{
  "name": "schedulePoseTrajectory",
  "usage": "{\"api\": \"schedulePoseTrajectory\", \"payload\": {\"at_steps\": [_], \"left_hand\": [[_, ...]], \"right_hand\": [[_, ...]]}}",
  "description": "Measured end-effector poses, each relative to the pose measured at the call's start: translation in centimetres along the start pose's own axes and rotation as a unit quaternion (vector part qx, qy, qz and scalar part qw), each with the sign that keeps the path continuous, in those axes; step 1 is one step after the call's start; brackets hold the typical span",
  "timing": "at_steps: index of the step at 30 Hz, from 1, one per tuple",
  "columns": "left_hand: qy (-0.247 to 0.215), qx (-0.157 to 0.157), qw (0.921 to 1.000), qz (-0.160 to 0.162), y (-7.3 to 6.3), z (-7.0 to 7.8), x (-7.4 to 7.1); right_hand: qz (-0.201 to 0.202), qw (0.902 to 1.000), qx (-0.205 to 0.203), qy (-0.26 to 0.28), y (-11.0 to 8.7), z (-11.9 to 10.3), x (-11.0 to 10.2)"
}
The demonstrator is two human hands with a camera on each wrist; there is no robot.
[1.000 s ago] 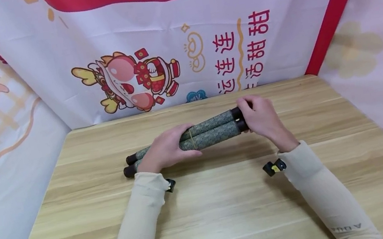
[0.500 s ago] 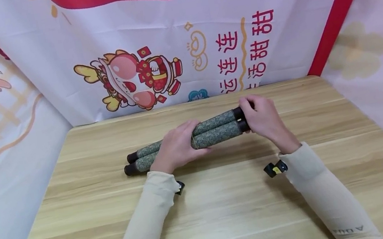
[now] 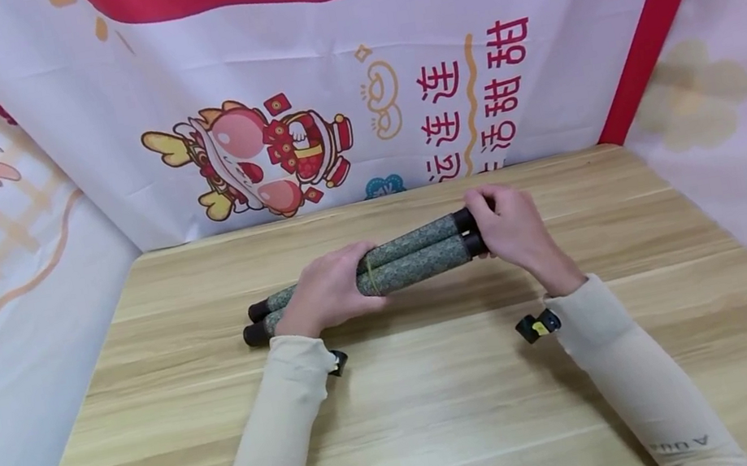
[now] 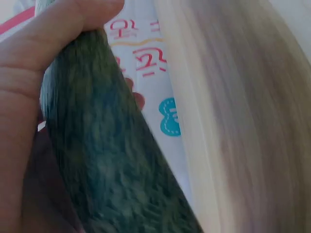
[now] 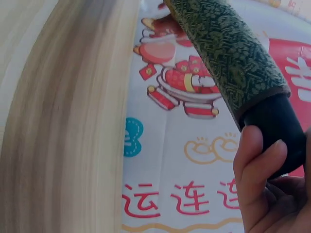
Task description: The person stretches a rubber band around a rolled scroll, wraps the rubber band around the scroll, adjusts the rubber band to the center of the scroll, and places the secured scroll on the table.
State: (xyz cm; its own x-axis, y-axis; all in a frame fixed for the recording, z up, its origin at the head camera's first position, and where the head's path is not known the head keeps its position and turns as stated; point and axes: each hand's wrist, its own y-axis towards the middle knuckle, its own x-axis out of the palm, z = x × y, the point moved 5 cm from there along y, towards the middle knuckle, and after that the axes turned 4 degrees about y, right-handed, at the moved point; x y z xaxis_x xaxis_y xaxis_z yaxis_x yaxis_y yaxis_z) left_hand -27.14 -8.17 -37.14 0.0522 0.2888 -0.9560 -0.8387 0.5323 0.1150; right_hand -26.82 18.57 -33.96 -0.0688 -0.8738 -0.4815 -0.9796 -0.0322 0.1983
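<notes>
A green patterned scroll (image 3: 422, 255), seen as two slim rolls lying side by side with dark ends, slants above the wooden table in the head view. A thin yellowish band (image 3: 371, 274) goes round both rolls near the middle. My left hand (image 3: 325, 290) grips the rolls just left of that band, and its thumb lies over the green covering in the left wrist view. At the raised far right end, my right hand (image 3: 510, 231) holds the dark end pieces (image 5: 277, 128) with curled fingers. The other dark ends (image 3: 255, 334) stick out at the left, low over the table.
The pale wooden table (image 3: 413, 424) spans the view. Behind it hangs a white and red printed cloth (image 3: 311, 37), with more printed cloth (image 3: 733, 123) at the right and left sides. A small black device (image 3: 536, 327) sits at the right wrist.
My left hand slid right along the rolls to the band, then back left, leaving the band uncovered. The right hand keeps its hold on the dark ends.
</notes>
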Motion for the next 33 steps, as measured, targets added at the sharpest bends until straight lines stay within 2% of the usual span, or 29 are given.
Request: {"api": "schedulePoseTrajectory", "payload": {"at_steps": [3,6,11,21,27,33], "left_hand": [[0.003,-0.004,1.0,-0.002,0.0,-0.1,-0.1],[-0.002,0.007,1.0,0.004,0.2,0.3,0.0],[-0.022,0.012,0.9996,0.009,0.5,0.8,0.2],[-0.016,-0.015,0.9997,0.006,-0.2,-1.7,0.1],[-0.024,-0.005,0.9997,-0.004,-0.2,-1.6,0.2],[0.0,-0.014,0.9999,-0.006,0.0,-1.3,0.7]], "right_hand": [[0.002,1.0,0.003,-0.006,0.2,0.1,-0.3],[0.007,0.9999,0.006,-0.014,0.1,0.1,-0.6],[0.015,0.9995,0.002,-0.027,0.1,-0.1,-0.8],[0.008,0.9996,0.008,-0.024,0.3,0.6,-0.9],[-0.001,0.9993,0.017,-0.033,0.6,1.1,-0.7],[-0.025,0.9978,0.044,-0.044,0.9,2.3,-0.3]]}}
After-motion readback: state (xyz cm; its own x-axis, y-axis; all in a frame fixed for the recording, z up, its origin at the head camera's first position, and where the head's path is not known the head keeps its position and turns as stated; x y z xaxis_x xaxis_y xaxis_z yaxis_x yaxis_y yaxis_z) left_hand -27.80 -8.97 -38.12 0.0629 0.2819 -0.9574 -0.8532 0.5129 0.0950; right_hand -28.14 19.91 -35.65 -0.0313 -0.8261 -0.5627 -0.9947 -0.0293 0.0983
